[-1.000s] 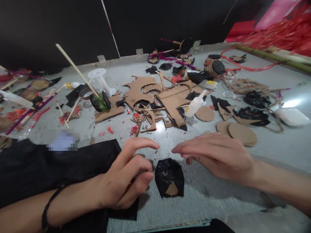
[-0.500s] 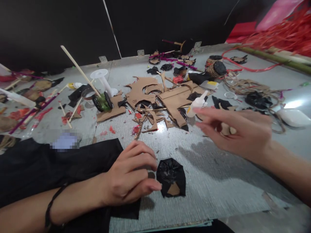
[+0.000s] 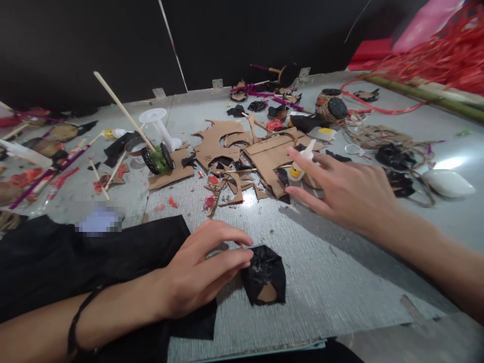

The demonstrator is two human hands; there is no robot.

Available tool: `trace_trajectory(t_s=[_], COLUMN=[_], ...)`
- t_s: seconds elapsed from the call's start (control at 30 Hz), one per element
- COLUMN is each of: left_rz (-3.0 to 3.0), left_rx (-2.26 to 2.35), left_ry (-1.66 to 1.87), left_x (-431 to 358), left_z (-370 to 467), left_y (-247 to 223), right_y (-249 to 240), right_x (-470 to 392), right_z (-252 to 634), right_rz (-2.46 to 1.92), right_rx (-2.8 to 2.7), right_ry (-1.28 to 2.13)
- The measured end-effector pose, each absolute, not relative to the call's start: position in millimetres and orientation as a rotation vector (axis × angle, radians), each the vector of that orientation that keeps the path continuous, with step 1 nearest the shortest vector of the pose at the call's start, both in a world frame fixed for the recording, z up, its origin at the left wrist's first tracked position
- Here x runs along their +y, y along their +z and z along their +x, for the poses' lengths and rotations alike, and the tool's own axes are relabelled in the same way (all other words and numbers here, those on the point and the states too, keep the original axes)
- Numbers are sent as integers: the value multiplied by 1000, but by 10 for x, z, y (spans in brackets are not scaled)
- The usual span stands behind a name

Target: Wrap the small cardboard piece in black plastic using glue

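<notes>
A small cardboard piece wrapped in crumpled black cloth or plastic [image 3: 265,275] lies flat on the tabletop, with a triangle of bare brown showing. My left hand [image 3: 202,267] rests beside it, fingers loosely bent and apart, the fingertips at its upper left edge. My right hand [image 3: 340,191] reaches across to a small white glue bottle [image 3: 297,171] with a yellow label and pointed nozzle. Its thumb and forefinger are spread around the bottle; whether they touch it I cannot tell. The bottle stands upright at the edge of the cardboard scraps [image 3: 264,156].
Black cloth [image 3: 128,247] lies under my left forearm. A green spool-like piece [image 3: 159,159] with a stick and a white plastic spool [image 3: 161,128] stand at the left. Twine [image 3: 378,133], a white bottle [image 3: 448,182] and red strips [image 3: 434,65] lie to the right.
My right hand has moved left and opened around the glue bottle. My left fingers have straightened and come onto the edge of the black-wrapped piece.
</notes>
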State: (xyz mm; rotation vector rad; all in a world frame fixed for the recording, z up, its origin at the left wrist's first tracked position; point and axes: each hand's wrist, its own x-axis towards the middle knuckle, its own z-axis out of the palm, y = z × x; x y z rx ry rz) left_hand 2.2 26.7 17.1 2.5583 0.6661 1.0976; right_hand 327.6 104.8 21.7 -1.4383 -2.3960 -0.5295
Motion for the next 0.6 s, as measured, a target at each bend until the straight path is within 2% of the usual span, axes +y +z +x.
trace_trajectory(t_s=[0.23, 0.6], left_rz=[2578, 2550], left_rx=[645, 635], left_ry=[1084, 1110], left_x=[263, 275], left_z=[1, 18], left_y=[161, 146], right_y=[177, 341], right_x=[1092, 773], right_z=[3266, 3190], right_rz=[-1325, -1087], right_rx=[-2443, -2125], right_ry=[-440, -264])
